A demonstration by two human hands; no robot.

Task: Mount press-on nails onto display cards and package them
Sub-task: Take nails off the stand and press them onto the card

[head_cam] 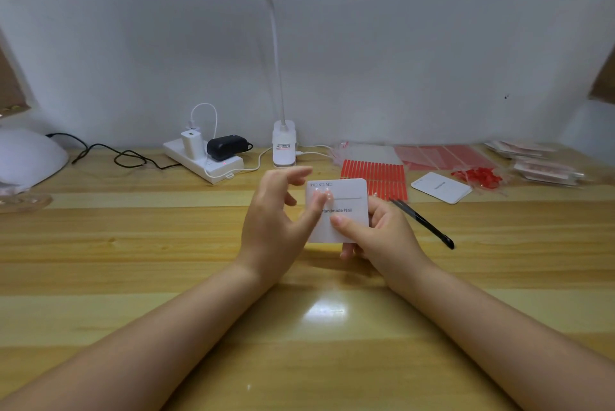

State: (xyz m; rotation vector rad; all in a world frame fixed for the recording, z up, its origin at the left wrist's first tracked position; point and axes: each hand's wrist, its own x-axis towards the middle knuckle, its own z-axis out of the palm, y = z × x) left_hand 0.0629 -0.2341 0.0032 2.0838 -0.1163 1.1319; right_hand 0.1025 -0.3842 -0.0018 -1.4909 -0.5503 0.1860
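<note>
the right hand (382, 231) pinches the white display card (346, 207), thumb on its printed face and fingers curled behind, holding it just above the wooden table (166, 244). the left hand (276, 211) is open, and one straight fingertip presses two small pale press-on nails (322, 191) near the card's top left corner. i judge that pressing off-centre could skew a nail or slide it along the strip, and a loose pinch could let the card tilt. black tweezers (422, 222) lie just right of the grip. beyond it are red adhesive strips (372, 174), a spare card (441, 187) and clear bags (545, 161).
</note>
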